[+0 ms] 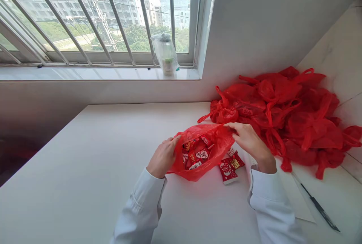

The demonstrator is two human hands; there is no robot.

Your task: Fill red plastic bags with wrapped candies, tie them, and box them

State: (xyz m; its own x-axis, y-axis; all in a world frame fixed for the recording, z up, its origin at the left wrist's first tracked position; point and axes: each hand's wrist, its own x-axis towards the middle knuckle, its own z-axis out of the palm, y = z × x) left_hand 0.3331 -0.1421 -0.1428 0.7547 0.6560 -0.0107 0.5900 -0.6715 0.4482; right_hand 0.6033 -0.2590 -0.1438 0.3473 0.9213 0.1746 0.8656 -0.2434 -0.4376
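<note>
On the left is a wide white worktop (85, 183). The left hand (162, 157) has its fingers closed on the left edge of a thin red bag (194, 175). A bottle (167, 57) in a clear bag stands on the window sill (113, 73) behind. The red bag sits on the worktop between the two hands with its mouth wide open. Inside lie small red packets (195, 156) with big white writing, too small and blurry for me to read. The right hand (250, 140) pinches the bag's right edge, thumb and fingers almost together. Just beside the bag lie loose packets (227, 172), red with white curly writing and a yellow picture. Farther right are a big pile of tied red bags (283, 112), some white paper (295, 198) and a dark pen (319, 207).
</note>
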